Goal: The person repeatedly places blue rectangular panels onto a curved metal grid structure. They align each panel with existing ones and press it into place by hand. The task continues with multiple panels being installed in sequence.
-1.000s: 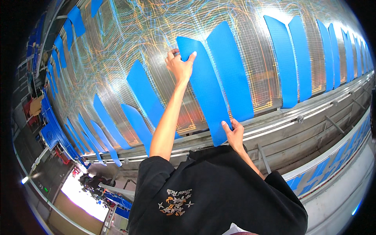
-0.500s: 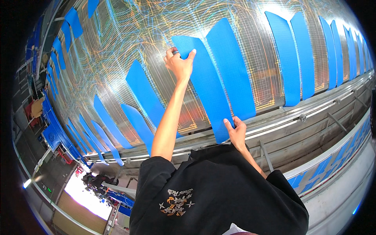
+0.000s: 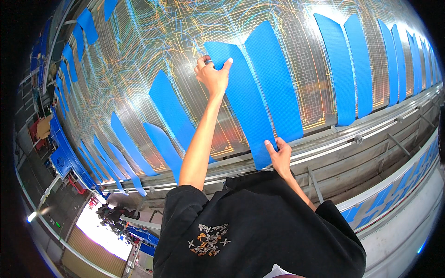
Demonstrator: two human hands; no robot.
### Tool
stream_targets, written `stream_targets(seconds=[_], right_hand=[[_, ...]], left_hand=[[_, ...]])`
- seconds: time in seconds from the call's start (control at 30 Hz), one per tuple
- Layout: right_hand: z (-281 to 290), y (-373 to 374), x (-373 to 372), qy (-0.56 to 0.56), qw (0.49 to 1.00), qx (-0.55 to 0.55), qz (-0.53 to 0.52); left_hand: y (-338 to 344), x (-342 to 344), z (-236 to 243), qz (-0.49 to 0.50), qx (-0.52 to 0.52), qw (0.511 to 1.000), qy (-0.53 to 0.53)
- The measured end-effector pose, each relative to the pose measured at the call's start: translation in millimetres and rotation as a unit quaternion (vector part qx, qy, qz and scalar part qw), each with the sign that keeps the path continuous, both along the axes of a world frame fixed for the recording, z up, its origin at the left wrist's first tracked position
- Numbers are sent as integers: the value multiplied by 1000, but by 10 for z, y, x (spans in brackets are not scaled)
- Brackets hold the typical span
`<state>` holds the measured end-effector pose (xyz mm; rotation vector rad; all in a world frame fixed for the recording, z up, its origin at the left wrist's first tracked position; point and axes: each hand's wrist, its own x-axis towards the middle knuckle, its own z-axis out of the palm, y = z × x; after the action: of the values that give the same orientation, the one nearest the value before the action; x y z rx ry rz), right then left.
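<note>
A long blue fabric panel (image 3: pixel 245 99) with a fine grid texture lies in front of me, its near end reaching past the table's front edge. At its upper left edge my left hand (image 3: pixel 213 76) pinches it, thumb on top and fingers curled at the edge. My right hand (image 3: pixel 279 155) grips the right edge of its near end, thumb on top; the other fingers are partly hidden. Close along its right side lies a second blue panel (image 3: pixel 276 83), with a narrow gap between them. Beneath is a metal-looking table (image 3: pixel 315 99) covered in coloured guide lines.
More blue panels (image 3: pixel 336 69) lie in pairs to the right, and others (image 3: pixel 171 109) to the left, some overhanging the front edge. A metal rail (image 3: pixel 366 132) runs along that edge. Blue machinery (image 3: pixel 67 155) and a bright opening (image 3: pixel 104 231) show at the lower left.
The held panel's far end has shifted very slightly to the right. Both hands keep their grip in nearly the same places.
</note>
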<state>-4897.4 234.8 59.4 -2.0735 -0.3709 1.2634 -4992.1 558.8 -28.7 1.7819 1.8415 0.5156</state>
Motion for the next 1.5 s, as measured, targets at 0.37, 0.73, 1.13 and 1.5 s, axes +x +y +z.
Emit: stream_targets(seconds=[0.37, 0.73, 1.13, 1.5], right_hand=[[-89, -64, -66, 10, 1000, 11, -20], [-128, -66, -28, 2, 1000, 19, -21], [-150, -158, -81, -21, 1000, 2, -9], [-415, -640, -79, -31, 995, -90, 32]], left_hand=[[-8, -9, -30, 0, 30, 999, -31], [-4, 9, -45, 2, 35, 999, -24], [-15, 45, -32, -4, 42, 999, -14], [82, -34, -263, -17, 48, 999, 10]])
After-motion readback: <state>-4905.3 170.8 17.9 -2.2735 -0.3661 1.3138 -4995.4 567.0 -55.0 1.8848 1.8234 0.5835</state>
